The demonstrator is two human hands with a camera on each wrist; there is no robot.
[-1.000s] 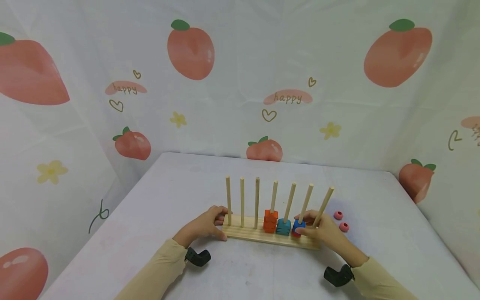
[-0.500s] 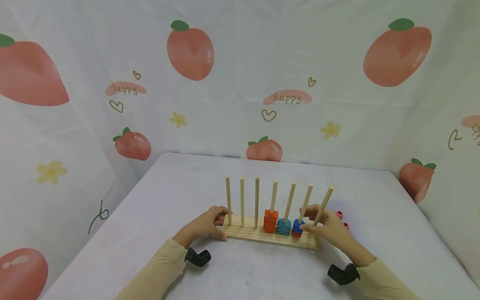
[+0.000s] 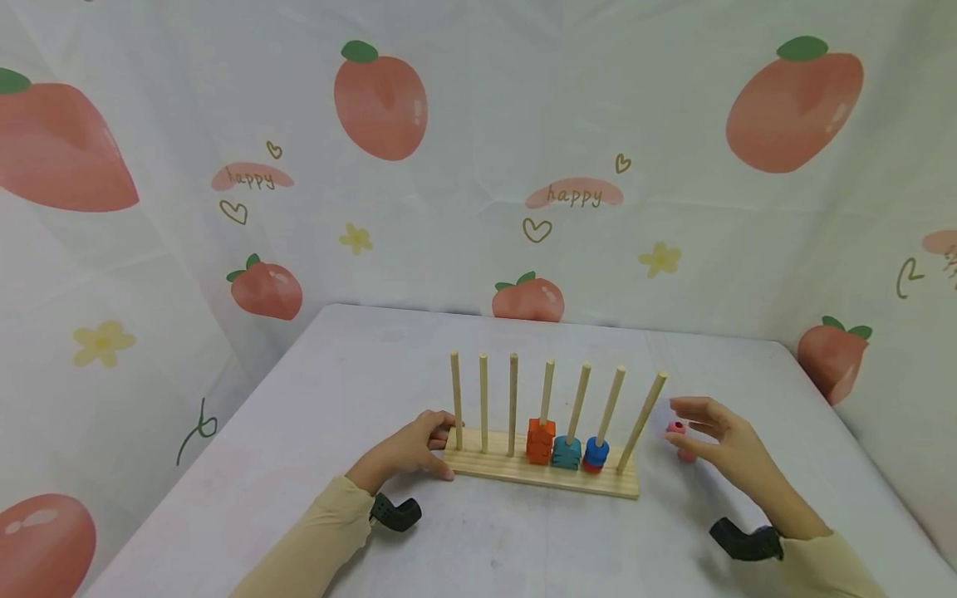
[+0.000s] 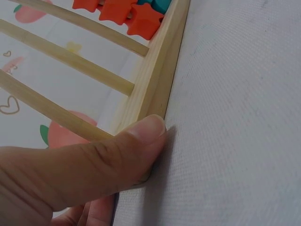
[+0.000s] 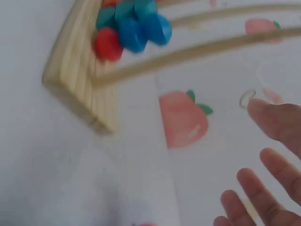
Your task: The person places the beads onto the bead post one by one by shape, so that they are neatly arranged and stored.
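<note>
A wooden peg board point(image 3: 523, 472) with a row of upright pegs lies on the table. My left hand point(image 3: 404, 448) grips its left end, thumb point(image 4: 120, 153) at the front edge and fingers behind. Star-shaped orange beads point(image 3: 540, 443) are stacked on the middle peg. To their right come teal beads point(image 3: 566, 453), then blue beads point(image 3: 596, 452) over a red bead point(image 3: 593, 468). The pegs at both outer ends are bare. Right of the board, my right hand point(image 3: 733, 440) hovers with fingers spread and holds nothing. Two pink beads point(image 3: 676, 427) are near its fingertips, partly covered.
A white cloth covers the table point(image 3: 389, 357), and a printed fruit curtain point(image 3: 456, 232) hangs behind and to the sides. Each wrist wears a black camera mount point(image 3: 396, 512). The bare pegs point(image 3: 483, 403) stand tall near my left hand.
My right hand has let go of the blue beads on their peg and moved right, over to the pink beads. The left hand keeps its grip on the board.
</note>
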